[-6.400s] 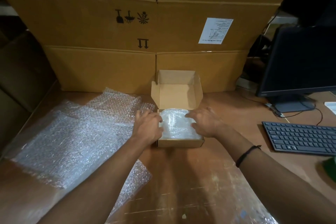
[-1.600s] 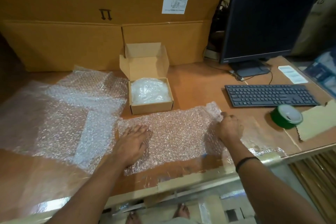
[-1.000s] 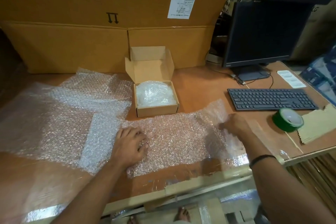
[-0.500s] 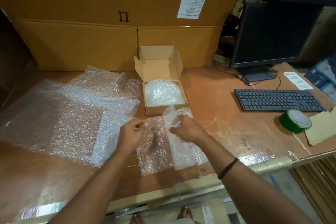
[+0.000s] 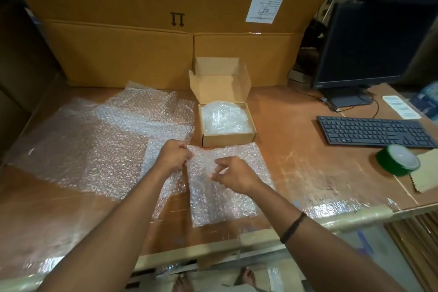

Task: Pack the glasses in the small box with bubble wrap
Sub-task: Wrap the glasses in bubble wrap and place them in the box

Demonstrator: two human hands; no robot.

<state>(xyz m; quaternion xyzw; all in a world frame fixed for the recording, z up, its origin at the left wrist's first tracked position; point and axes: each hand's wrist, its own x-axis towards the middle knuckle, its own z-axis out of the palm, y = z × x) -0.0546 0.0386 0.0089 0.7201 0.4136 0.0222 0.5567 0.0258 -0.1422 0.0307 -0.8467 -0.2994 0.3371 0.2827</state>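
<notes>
My left hand [image 5: 174, 156] and right hand [image 5: 233, 174] both pinch the folded clear bubble-wrap sheet [image 5: 225, 199]; if it bunches thick, the small brown cardboard box [image 5: 227, 139] probably won't close.

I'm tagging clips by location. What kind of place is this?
Probably a warehouse packing desk: large shipping cartons stacked behind, bubble wrap sheets spread on the worktop, and a roll of green tape by the keyboard.
</notes>
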